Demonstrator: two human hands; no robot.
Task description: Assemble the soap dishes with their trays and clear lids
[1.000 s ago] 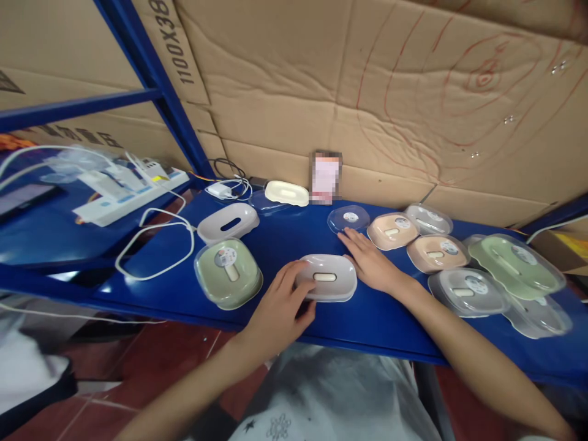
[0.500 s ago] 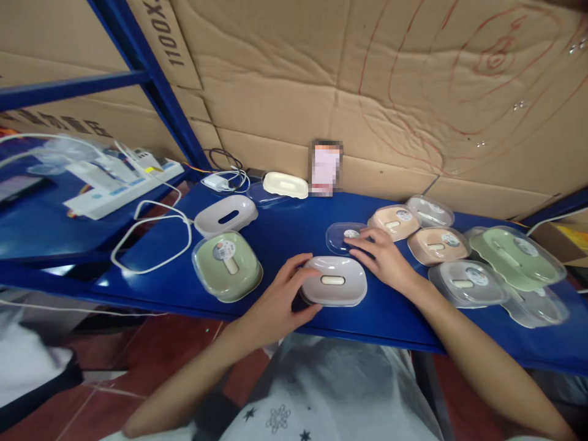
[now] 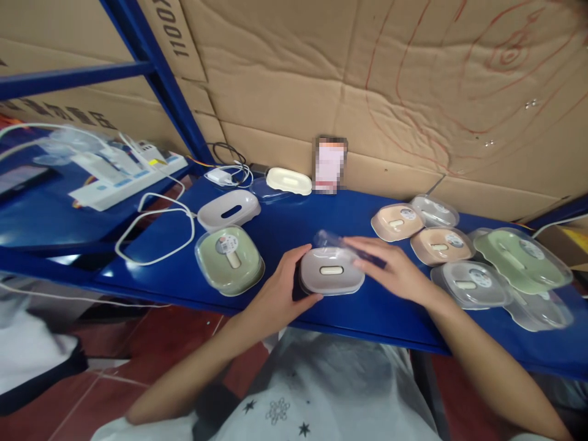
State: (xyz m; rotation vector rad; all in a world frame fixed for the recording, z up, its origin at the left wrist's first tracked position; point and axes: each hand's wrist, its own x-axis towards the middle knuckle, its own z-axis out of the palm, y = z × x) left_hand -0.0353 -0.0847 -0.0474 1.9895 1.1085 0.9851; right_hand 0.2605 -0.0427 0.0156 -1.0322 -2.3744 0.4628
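Note:
In front of me on the blue table is a grey oval plastic dish [image 3: 332, 285] with a cream pill-shaped insert in its middle slot. My left hand [image 3: 288, 285] grips the dish's left end, fingers at the back and thumb along the front. My right hand [image 3: 388, 264] holds a clear plastic lid [image 3: 329, 239], raised and tilted over the dish's back right edge. The lid is smeared by motion. To the left lies a green dish with a clear lid [image 3: 229, 260], and behind it a grey dish with a bare slot [image 3: 228, 211].
A cream piece [image 3: 288, 181] lies on another clear lid near a propped phone [image 3: 329, 165]. Lidded peach dishes [image 3: 397, 222], a grey one [image 3: 471, 285] and a green one [image 3: 523, 260] stand at right. A white cable [image 3: 154, 208] and power strip [image 3: 133, 182] are at left.
My right hand has picked the clear lid up off the table and brought it toward the grey dish, tilting it. My left hand stays at the dish's left end.

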